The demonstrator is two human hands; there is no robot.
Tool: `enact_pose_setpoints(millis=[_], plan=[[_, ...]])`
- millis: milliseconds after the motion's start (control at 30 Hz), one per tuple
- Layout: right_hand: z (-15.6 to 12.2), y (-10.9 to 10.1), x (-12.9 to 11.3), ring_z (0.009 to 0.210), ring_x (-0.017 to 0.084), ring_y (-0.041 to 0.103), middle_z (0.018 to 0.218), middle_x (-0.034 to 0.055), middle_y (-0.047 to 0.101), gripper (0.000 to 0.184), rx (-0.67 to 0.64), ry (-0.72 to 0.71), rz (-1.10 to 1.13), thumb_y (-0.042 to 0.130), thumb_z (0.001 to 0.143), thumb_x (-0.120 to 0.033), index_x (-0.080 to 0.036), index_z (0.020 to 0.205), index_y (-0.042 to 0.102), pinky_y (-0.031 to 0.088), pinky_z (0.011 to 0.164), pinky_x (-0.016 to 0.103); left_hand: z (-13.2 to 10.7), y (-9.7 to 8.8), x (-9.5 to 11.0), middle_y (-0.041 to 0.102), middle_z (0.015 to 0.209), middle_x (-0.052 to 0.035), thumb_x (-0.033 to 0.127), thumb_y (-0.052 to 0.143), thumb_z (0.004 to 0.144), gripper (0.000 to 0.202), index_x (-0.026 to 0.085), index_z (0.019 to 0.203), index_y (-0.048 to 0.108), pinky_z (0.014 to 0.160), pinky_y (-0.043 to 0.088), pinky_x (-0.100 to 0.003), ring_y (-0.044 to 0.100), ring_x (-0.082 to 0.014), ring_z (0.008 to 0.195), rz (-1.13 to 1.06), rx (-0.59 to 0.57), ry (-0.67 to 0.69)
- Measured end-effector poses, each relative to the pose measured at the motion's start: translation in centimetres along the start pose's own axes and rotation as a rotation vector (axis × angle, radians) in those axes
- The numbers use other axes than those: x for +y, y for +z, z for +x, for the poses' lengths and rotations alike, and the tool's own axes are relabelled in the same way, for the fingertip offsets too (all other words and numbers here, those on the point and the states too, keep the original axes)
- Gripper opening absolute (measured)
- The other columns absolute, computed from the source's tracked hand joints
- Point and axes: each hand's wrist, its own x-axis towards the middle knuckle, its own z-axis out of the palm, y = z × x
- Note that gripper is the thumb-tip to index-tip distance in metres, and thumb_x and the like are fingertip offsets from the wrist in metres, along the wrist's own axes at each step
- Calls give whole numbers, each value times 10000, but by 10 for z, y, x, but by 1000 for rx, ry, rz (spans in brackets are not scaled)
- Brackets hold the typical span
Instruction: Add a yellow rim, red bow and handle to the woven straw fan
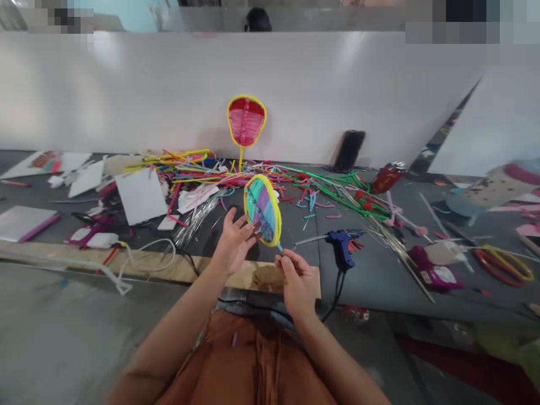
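My right hand [297,278] pinches the short handle of a pipe-cleaner fan [262,211] with a yellow rim and green, purple and blue stripes. The fan is held tilted above the table's front edge. My left hand [235,242] is open beside the fan's left side, fingers spread; whether the fingertips touch it I cannot tell. Behind, a pink and red fan [247,121] with a yellow rim stands upright against the white panel. A blue glue gun [341,247] lies to the right of my right hand.
Loose pipe cleaners [198,166] are heaped along the panel [177,84]. A phone [349,151] leans on it near a red can [388,175]. White card [141,196], silvery wire stems [202,216] and a white cable [147,247] lie to the left. A purple-and-white object [436,270] sits at right.
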Motion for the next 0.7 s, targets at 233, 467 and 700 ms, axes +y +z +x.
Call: enact_pose_setpoints(millis=[233,467,700], plan=[[-21,-3,8,925,211,624,900,49,714,143,-236,-175,-319,745,683,-233,-275,817,770,461,938,396,-28,-19,-16,621,974,5,204,837,577,567,237,1075,568,785,498,-278,621,-140,856,23,87,-29],[-24,-8,10,875,197,627,1004,62,672,336,-512,-281,-491,713,743,-249,-257,1076,678,523,763,326,-38,-31,-14,712,875,-19,339,799,666,384,175,965,624,830,512,-391,678,-219,864,-59,184,-84],[-4,2,0,630,134,569,722,-4,639,140,-457,36,-537,647,799,-332,-198,838,641,469,591,236,-40,-29,-21,713,916,-15,354,822,644,405,206,954,608,867,509,-425,670,-233,935,-67,117,-81]])
